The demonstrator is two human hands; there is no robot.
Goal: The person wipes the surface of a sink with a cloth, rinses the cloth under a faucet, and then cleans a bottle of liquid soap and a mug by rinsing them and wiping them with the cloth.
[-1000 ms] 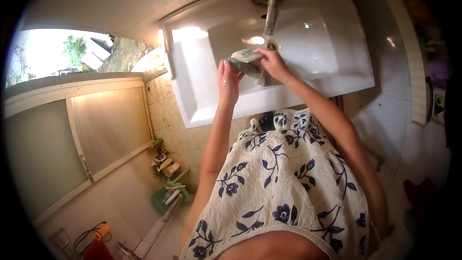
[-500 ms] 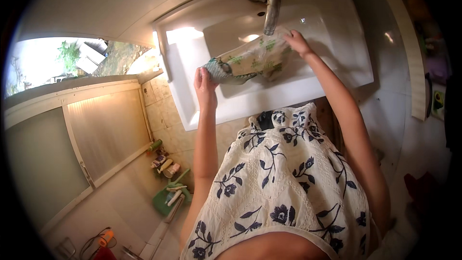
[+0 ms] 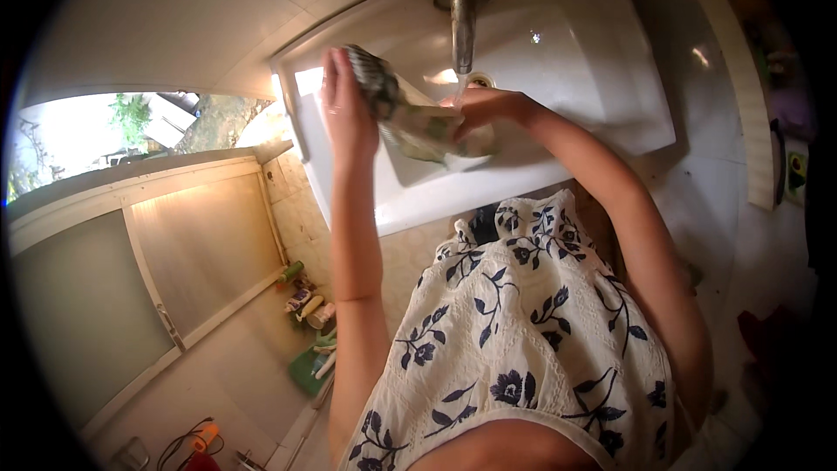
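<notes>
A thin cream cloth [image 3: 421, 129] with a green print stretches between my hands over the white sink [image 3: 567, 35]. Its left end, dark and pale in bands, is smeared by motion. That raised end is gripped by my left hand [image 3: 347, 113], above the sink's left part. My right hand [image 3: 493, 110] is closed on the other end of the cloth, its fingers bent downward and partly hidden. Just above this hand is the metal faucet [image 3: 462, 26], with a thin stream of water falling from its spout onto the cloth and fingers.
Behind my right hand, the round drain [image 3: 480, 80] shows in the basin. A sliding-door cabinet [image 3: 205, 244] stands at left below a bright opening. Several bottles [image 3: 309, 305] and a green dustpan [image 3: 307, 372] are on the floor. A pale ledge edge [image 3: 737, 78] runs along the right.
My left hand has moved up and left, lifting its end of the cloth. The right hand has come left and lower, under the spout. Falling water now shows, and the drain is uncovered.
</notes>
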